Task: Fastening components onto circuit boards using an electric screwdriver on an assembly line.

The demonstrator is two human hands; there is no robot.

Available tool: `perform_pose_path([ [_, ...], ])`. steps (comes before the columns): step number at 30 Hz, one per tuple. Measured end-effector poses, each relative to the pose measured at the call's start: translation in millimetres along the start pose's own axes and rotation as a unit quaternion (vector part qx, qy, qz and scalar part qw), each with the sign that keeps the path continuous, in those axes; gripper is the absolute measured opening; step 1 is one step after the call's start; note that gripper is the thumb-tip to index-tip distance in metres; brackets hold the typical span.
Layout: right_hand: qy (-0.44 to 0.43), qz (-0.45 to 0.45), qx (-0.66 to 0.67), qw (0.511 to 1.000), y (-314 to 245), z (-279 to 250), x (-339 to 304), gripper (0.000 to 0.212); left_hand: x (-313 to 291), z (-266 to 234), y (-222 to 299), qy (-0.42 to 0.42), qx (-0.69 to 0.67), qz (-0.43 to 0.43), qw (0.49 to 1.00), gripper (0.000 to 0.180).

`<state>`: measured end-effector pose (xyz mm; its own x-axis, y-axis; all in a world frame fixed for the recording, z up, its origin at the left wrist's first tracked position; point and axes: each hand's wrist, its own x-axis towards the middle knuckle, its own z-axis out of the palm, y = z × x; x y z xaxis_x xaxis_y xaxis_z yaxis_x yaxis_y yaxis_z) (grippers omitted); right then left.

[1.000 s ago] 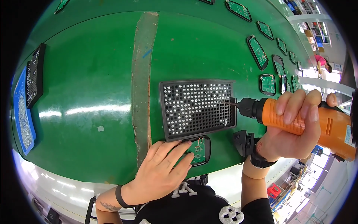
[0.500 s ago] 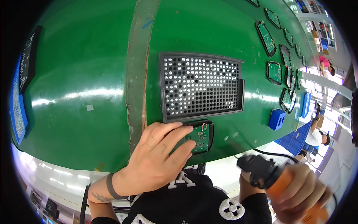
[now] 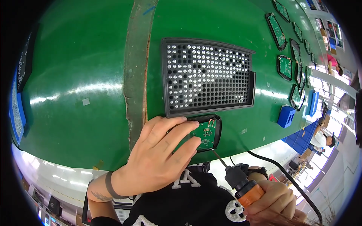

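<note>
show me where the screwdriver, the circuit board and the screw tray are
Screwdriver (image 3: 247, 190): head view, on its orange body.
Circuit board (image 3: 206, 135): head view, on its bare green face beside the fingertips.
Screw tray (image 3: 207, 75): head view, on the middle of its perforated grid.

Both forearms bare, a worker wears a black top printed with large white letters and figures across the chest. A thin dark band circles the wrist behind the left hand (image 3: 158, 162), with a small dark tattoo on the forearm just beyond it. A black watch-like strap sits on the wrist above the right hand (image 3: 275, 201). Neither hand is gloved; no rings are visible on the fingers.
</note>
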<state>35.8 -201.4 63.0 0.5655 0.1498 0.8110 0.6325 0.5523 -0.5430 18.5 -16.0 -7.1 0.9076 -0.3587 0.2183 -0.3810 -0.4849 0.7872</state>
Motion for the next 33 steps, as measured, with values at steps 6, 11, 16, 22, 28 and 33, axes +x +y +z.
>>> perform_pose_path([
  [6,0.027,0.041,0.004,0.999,-1,4,1,0.016,-3,0,-2,0.004,-0.005,0.001,1.0,0.037],
  [11,0.048,0.057,0.009,0.997,0,8,0,0.014,-3,0,-1,0.0,-0.001,-0.001,1.0,0.036],
  [16,0.057,0.051,-0.015,0.997,0,10,-3,0.013,-4,0,-3,-0.002,0.0,0.001,1.0,0.036],
  [22,0.038,0.115,-0.059,0.991,-6,14,3,0.011,-1,1,-2,0.003,0.003,-0.003,1.0,0.035],
  [28,-0.031,0.193,-0.096,0.976,-10,10,10,0.033,-6,4,-4,0.013,0.001,0.001,1.0,0.035],
  [33,-0.008,0.14,-0.063,0.988,16,-6,34,0.027,-6,-2,-2,0.029,-0.025,0.0,0.999,0.038],
])
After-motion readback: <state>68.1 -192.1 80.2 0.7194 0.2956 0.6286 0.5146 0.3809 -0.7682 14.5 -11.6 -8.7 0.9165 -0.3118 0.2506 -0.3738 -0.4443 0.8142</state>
